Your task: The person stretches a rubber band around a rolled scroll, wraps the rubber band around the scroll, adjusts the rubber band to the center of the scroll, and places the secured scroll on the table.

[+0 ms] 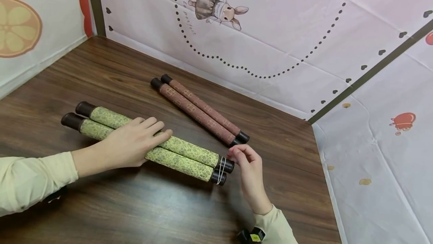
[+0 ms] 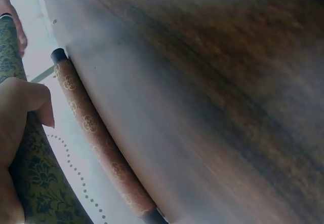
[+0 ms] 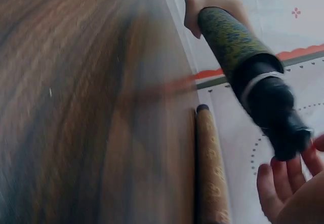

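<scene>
My left hand (image 1: pixel 135 140) grips a green floral scroll (image 1: pixel 184 163) around its middle; the scroll is wound into two side-by-side rolls with dark end knobs. In the left wrist view, the fingers of my left hand (image 2: pixel 20 112) curl over the patterned cloth. A white elastic band (image 1: pixel 221 170) loops around both knobs at the scroll's right end. Beside that end is my right hand (image 1: pixel 249 172), fingers loosely bent and fingertips right at the knob. The right wrist view has the banded dark knobs (image 3: pixel 273 102) just above the right fingers (image 3: pixel 281 178).
Behind the green scroll, a reddish-brown scroll (image 1: pixel 199 110) with gold flower motifs and black knobs lies on the dark wooden table (image 1: pixel 287 153). Printed cloth walls (image 1: pixel 270 22) border the table at the back, left and right.
</scene>
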`<state>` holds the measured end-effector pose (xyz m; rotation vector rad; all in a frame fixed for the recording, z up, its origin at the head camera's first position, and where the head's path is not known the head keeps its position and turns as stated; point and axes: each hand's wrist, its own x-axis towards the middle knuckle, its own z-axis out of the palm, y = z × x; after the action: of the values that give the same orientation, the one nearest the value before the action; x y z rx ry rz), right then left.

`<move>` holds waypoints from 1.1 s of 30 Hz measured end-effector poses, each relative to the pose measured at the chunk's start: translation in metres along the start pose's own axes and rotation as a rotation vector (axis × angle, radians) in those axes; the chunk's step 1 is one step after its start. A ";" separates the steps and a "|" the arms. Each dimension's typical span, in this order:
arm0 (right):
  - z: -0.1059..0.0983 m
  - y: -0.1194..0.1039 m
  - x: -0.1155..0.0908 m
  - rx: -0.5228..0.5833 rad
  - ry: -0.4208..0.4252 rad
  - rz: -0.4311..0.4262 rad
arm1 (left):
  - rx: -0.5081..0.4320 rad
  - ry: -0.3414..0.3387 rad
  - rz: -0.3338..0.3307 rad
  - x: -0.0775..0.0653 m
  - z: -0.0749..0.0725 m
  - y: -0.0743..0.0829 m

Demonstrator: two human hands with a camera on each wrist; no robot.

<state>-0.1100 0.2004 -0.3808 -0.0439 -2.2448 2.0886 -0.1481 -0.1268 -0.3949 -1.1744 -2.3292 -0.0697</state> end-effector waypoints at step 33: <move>-0.014 -0.020 0.012 -1.031 -0.335 -1.310 | -0.097 0.044 0.245 0.000 -0.005 -0.002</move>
<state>-0.1206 0.2143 -0.3595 1.3192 -2.1367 0.2546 -0.1474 -0.1300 -0.3903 -1.4818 -2.1477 -0.1208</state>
